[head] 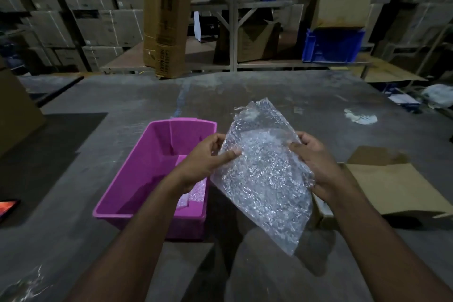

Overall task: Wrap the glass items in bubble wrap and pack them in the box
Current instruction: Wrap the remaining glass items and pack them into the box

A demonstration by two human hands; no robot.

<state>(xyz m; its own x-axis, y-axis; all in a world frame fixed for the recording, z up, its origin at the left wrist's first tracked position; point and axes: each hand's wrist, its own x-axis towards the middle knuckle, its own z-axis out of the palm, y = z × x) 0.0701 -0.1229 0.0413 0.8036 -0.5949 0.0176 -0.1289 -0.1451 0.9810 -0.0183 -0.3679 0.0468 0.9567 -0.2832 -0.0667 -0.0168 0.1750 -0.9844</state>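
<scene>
Both hands grasped a bubble wrap sheet [264,174] above the desk [269,91]: left hand [208,157] and right hand [316,162] at its edges, beside the pink bin [137,174].

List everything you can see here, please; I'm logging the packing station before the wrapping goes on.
bubble wrap sheet: one, clear, held up between both hands above the floor
plastic bin: one, pink, on the floor at left of centre, with some bubble wrap lying inside
cardboard box: one, brown, flaps open, on the floor at right
tall carton: one, brown, standing upright behind
crate: one, blue, on a low shelf at back right
stacked cartons: many, grey-brown, back left
phone: one, lit screen, left edge
left hand: pinches the sheet's left edge
right hand: grips the sheet's right edge
</scene>
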